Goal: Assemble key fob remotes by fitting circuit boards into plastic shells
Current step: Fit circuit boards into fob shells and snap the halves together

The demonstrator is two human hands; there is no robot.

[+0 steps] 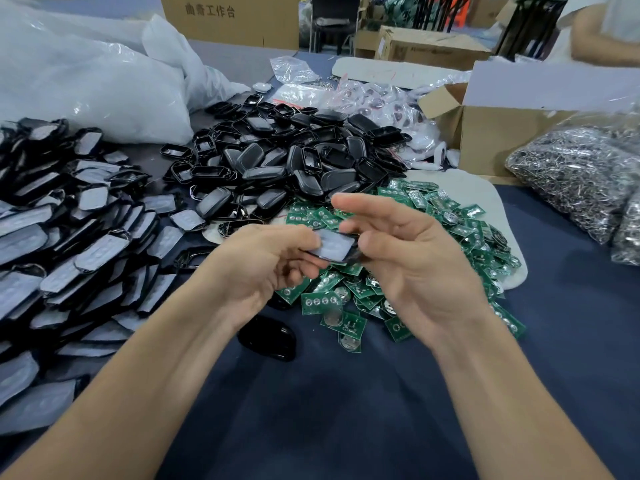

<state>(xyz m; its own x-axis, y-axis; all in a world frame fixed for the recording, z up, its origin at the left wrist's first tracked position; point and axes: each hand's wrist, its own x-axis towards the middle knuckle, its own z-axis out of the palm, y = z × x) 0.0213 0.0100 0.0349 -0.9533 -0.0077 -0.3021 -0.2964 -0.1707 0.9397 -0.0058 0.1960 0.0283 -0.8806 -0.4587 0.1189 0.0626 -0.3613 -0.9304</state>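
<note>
Over the table's middle my left hand [266, 265] grips a black key fob shell [335, 247] with a grey film on its face. My right hand [408, 258] is at the shell's right end, thumb and lower fingers against it, index finger stretched out above. Whether a board is inside the shell cannot be seen. Under and behind the hands lies a heap of green circuit boards [349, 306] with coin cells. A pile of empty black shells [294, 161] sits further back. One black shell half [268, 336] lies alone on the blue cloth below my left wrist.
Rows of finished fobs with grey film [69, 237] cover the left side. A bag of metal key rings [581, 178] and an open cardboard box [485, 133] stand at the right. White plastic bags [86, 81] fill the back left. Another person's arm [602, 39] shows top right.
</note>
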